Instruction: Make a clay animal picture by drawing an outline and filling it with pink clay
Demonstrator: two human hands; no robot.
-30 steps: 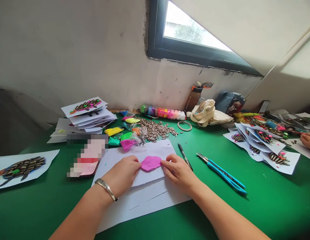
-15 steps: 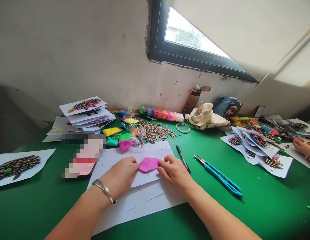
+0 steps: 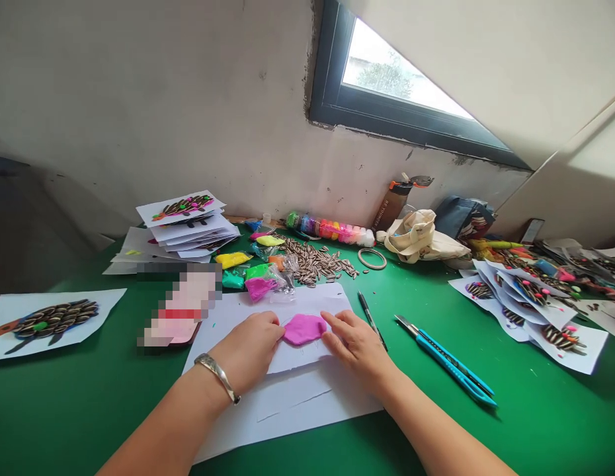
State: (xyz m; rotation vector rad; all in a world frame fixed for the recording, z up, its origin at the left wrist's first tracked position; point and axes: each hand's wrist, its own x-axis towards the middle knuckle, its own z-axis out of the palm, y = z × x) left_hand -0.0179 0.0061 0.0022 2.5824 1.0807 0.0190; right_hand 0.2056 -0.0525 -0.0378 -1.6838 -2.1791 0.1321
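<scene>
A flat, rounded piece of magenta modelling clay (image 3: 303,329) lies on a white sheet of paper (image 3: 332,301). My left hand (image 3: 255,347), with a metal bangle at its wrist, pinches the clay's left edge. At the opposite edge, my right hand (image 3: 354,347) has its thumb and forefinger apart, close against the clay. That right edge looks slightly raised. Faint pencil lines show on the paper below the clay. Another white sheet (image 3: 287,416) with two dark slits or lines lies underneath.
Bagged coloured clay (image 3: 260,287) and sunflower seeds (image 3: 317,261) lie behind the paper. To the right are a pen (image 3: 371,317) and a blue craft knife (image 3: 449,360), blade out. Seed pictures (image 3: 188,231) are stacked left. A person's hand shows at the far right edge.
My right thumb and forefinger have parted at the clay's right edge, which now looks lifted. My left hand keeps its pinch. The whole view has shifted slightly, moving everything rightward in the picture.
</scene>
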